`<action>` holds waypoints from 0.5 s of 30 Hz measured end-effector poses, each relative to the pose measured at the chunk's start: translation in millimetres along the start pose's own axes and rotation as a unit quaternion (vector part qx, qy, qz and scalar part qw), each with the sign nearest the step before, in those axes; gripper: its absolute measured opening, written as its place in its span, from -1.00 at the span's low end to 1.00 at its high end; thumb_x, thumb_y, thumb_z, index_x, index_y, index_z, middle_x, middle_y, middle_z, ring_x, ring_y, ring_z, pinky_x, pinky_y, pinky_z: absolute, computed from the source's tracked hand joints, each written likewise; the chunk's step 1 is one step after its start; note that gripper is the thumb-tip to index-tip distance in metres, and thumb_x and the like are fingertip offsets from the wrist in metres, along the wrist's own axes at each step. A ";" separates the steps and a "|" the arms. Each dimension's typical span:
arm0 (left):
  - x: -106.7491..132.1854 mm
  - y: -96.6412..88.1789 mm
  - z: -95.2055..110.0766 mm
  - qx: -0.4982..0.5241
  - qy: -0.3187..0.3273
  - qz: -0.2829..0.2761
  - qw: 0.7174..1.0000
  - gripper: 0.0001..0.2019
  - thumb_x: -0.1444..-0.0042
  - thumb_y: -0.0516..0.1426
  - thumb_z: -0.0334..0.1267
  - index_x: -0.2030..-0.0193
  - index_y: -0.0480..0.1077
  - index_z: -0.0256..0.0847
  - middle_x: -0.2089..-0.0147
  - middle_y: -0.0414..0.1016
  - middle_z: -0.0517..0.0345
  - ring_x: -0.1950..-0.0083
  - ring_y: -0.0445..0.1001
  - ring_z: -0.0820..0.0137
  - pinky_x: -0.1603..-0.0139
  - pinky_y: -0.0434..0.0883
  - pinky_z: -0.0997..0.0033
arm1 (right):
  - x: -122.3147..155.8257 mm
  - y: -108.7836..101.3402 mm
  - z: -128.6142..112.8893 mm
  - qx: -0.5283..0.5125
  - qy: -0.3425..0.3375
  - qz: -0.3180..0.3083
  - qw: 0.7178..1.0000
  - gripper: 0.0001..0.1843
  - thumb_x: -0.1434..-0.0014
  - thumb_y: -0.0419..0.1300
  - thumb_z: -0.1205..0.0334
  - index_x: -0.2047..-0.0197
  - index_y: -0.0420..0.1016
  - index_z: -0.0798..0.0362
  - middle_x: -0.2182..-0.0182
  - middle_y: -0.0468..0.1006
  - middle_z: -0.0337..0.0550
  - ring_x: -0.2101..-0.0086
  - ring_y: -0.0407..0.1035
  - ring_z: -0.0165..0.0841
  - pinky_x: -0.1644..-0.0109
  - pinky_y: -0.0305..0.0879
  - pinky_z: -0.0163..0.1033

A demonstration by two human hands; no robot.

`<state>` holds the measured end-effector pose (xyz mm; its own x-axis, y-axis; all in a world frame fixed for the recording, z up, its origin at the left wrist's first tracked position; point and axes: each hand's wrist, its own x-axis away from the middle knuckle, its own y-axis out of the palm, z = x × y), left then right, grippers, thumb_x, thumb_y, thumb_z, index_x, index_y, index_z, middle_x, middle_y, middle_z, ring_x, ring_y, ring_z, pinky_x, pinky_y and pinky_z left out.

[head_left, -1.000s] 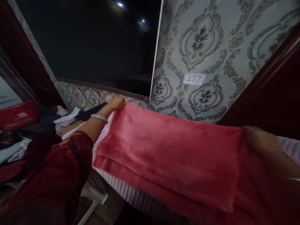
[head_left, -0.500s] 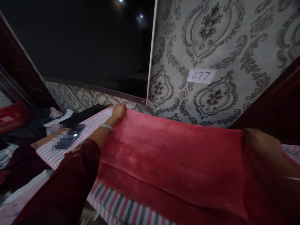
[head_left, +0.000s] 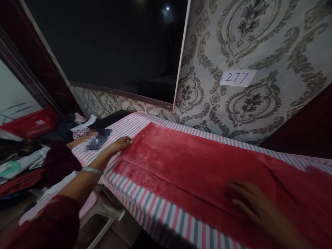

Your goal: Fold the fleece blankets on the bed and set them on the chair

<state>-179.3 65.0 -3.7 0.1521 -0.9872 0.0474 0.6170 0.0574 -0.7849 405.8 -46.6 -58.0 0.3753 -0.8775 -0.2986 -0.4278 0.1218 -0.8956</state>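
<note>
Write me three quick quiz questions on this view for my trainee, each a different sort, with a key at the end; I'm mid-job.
1. True or false: the red cloth lies on the striped cover.

2. Multiple choice: where is the right hand?
A) Against the dark screen
B) Over or on the red cloth
C) Underneath the red cloth

3. Fill in the blank: the white paper on the patterned wall reads ___.

Key:
1. True
2. B
3. 277
</note>
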 end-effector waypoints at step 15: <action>55.1 10.9 9.3 0.134 -0.087 0.010 0.987 -0.66 0.03 0.23 0.08 0.42 0.38 -0.18 0.47 0.50 0.10 0.40 0.48 0.29 0.48 0.36 0.40 | 49.9 4.2 3.8 0.060 0.187 0.240 0.951 -0.49 -0.06 -0.02 0.25 -0.04 0.52 0.06 0.08 0.56 0.09 0.05 0.46 0.03 -0.05 0.40 0.17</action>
<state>-157.1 12.6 -3.9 0.2829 -0.9461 0.1575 0.7908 0.1372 -0.5965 425.9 -88.2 -77.9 -0.1681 -0.8085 -0.5639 -0.3697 0.5820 -0.7243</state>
